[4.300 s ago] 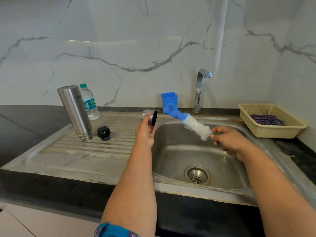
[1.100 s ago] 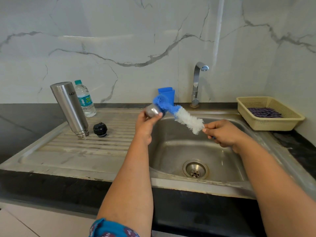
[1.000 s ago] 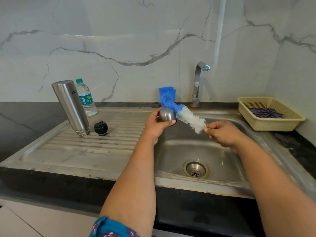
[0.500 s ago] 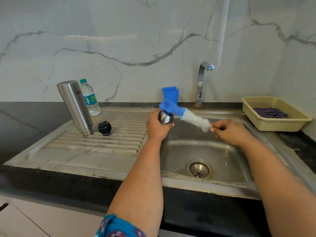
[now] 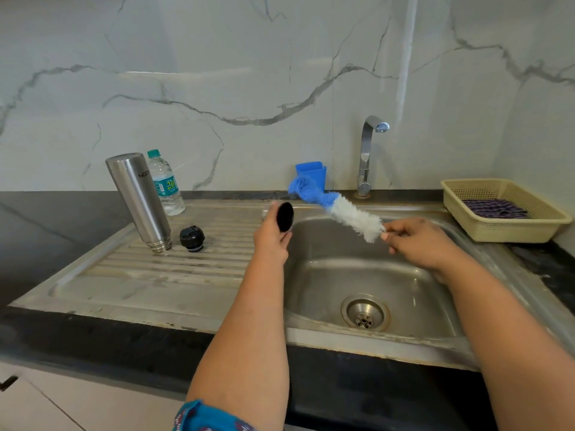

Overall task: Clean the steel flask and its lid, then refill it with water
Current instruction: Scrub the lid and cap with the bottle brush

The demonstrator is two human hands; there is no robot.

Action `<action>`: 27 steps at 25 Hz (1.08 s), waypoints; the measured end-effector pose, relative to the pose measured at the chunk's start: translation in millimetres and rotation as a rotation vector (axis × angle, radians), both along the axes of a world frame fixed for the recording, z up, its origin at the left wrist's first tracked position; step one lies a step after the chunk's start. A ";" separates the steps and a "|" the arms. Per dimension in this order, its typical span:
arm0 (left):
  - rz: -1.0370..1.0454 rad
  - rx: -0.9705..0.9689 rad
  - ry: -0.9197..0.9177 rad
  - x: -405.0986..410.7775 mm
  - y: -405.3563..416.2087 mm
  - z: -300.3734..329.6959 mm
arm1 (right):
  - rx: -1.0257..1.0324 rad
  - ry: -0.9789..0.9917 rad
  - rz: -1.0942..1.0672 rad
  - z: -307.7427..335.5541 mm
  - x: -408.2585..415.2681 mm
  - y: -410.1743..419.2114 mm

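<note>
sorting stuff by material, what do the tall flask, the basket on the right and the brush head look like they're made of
Flask: brushed steel, by its silver sheen and streaky reflections.
Basket: probably moulded plastic, matte beige with perforated walls.
Brush head: soft fluffy fibre, blue at the tip and white nearer the right hand; the exact fibre is unclear.

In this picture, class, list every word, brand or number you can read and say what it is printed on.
"NO…": upside-down lettering on the inverted steel flask; the rest turns out of sight.
"20": large number on the water bottle label.
The label's smaller print is too small to read.
No other text shows.
</note>
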State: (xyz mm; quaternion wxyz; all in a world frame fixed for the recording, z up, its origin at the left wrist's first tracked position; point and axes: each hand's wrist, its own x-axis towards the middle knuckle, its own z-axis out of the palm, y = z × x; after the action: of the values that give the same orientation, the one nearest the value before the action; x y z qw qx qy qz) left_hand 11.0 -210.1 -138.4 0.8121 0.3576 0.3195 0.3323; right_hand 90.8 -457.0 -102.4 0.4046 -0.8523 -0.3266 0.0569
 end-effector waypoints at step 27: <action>0.272 -0.036 -0.177 -11.3 11.5 6.7 | -0.276 -0.515 -0.032 -11.4 -22.0 21.4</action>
State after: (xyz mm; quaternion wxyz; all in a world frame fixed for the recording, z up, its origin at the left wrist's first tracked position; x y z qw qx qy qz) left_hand -0.3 -198.6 -131.7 0.7909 0.2661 0.2981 0.4635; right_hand 68.8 -435.6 -113.7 0.1894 -0.8907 -0.3943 -0.1238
